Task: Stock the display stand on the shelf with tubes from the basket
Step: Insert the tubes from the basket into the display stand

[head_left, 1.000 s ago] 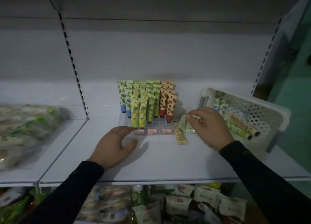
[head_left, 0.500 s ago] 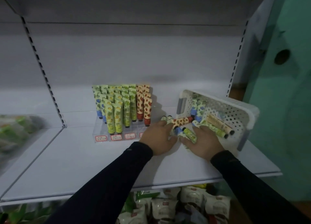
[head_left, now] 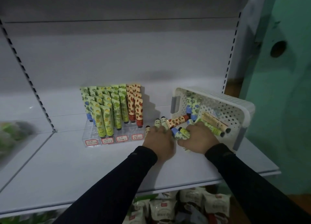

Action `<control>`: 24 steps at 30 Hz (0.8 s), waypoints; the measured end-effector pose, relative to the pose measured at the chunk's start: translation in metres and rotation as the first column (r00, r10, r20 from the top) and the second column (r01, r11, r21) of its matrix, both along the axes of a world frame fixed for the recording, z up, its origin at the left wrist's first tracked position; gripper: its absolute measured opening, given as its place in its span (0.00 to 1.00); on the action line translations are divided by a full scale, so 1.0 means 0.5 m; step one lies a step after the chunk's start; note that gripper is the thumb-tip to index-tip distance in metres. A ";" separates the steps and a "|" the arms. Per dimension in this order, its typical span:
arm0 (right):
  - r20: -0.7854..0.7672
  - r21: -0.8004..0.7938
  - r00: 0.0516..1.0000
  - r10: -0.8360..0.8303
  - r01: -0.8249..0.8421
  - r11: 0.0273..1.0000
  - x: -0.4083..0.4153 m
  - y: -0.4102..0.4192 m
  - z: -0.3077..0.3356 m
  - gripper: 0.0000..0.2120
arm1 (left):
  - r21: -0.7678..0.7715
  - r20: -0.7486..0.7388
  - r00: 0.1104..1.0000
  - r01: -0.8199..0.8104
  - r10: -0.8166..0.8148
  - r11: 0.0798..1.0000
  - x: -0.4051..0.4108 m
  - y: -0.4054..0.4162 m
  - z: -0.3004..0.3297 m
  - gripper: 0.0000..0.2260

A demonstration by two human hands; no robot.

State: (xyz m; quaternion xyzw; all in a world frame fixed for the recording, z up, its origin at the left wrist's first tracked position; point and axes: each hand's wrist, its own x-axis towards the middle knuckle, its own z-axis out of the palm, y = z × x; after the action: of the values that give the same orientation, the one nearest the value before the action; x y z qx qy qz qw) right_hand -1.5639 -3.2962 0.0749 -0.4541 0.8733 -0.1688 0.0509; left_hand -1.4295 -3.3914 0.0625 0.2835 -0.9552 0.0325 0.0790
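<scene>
While the display stand (head_left: 112, 121) looks mostly full, my left hand (head_left: 159, 139) and right hand (head_left: 198, 139) clutch loose tubes (head_left: 178, 121) (more wait in the basket (head_left: 235, 106)).

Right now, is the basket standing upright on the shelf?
No, the basket lies tipped on its side on the shelf, its opening facing the hands.

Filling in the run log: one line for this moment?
hands: on loose tubes | basket: tipped, some tubes inside | stand: mostly full
</scene>
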 end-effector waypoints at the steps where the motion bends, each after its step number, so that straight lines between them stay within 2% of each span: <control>1: -0.005 0.008 1.000 -0.004 0.004 1.000 0.000 -0.001 0.004 0.26 | 0.030 -0.018 1.000 0.013 -0.012 0.999 0.008 0.007 0.000 0.21; 3: -0.017 0.036 1.000 -0.005 0.005 0.999 0.005 -0.001 0.013 0.30 | 0.049 -0.007 0.999 0.045 -0.045 0.998 0.027 0.022 0.004 0.26; 5: -0.021 0.053 1.000 -0.001 0.002 0.999 0.008 -0.001 0.019 0.34 | 0.004 0.029 0.996 0.082 -0.082 0.997 0.046 0.040 0.008 0.27; 8: -0.025 0.062 1.000 -0.003 0.004 0.998 0.012 0.001 0.025 0.34 | -0.034 0.072 0.989 0.132 -0.130 0.991 0.069 0.061 0.014 0.18; 10: -0.024 0.058 1.000 0.002 0.000 0.998 0.015 0.003 0.023 0.28 | -0.066 0.069 0.982 0.180 -0.176 0.981 0.077 0.064 0.022 0.14; 13: -0.077 0.040 0.997 0.009 -0.006 0.999 0.021 0.006 0.015 0.26 | 0.007 -0.004 0.980 0.197 -0.197 0.980 0.078 0.052 0.038 0.09; 15: -0.141 0.024 0.990 0.012 -0.008 1.000 0.025 0.009 0.012 0.26 | 0.042 -0.048 0.987 0.154 -0.152 0.987 0.076 0.049 0.049 0.10; 20: -0.205 -0.007 0.979 -0.022 0.021 1.000 0.037 0.023 0.008 0.21 | 0.132 -0.038 0.999 -0.030 0.036 0.991 0.066 0.058 0.061 0.14; 22: -0.169 -0.100 0.985 -0.044 0.027 0.995 0.037 0.028 0.012 0.19 | 0.194 -0.037 0.993 -0.102 0.111 0.976 0.058 0.066 0.064 0.18; 24: -0.070 -0.212 0.997 -0.033 0.018 0.977 0.038 0.034 0.020 0.17 | 0.265 -0.020 0.989 -0.136 0.147 0.954 0.048 0.075 0.067 0.22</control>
State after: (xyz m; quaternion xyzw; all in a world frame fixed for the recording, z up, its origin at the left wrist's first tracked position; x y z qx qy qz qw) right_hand -1.5447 -3.2793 0.0849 -0.4517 0.8575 -0.2444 -0.0319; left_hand -1.4057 -3.3536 0.0960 0.3598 -0.9265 -0.0946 0.0571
